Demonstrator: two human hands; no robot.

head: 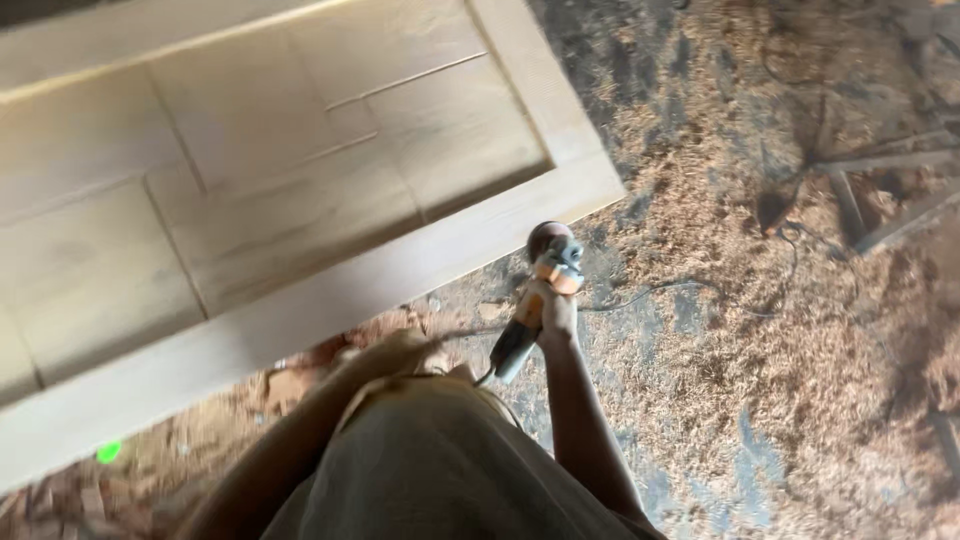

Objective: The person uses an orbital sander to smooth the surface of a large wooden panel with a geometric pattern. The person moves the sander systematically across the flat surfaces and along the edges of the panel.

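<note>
You are clenching your right hand around the angle grinder, its long axis pointing up-left at the wooden door panel's near edge; your left hand is hidden.

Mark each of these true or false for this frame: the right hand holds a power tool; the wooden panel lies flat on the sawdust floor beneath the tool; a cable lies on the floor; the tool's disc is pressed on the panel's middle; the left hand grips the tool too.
1. The right hand holds a power tool, an angle grinder. True.
2. The wooden panel lies under the tool. False: the tool is off its lower right corner, over the sawdust-covered floor.
3. A cable lies on the floor. True.
4. The disc presses on the panel's middle. False: it is beside the frame's edge.
5. The left hand grips the tool. False: it is apart from it, near the panel's edge.
</note>
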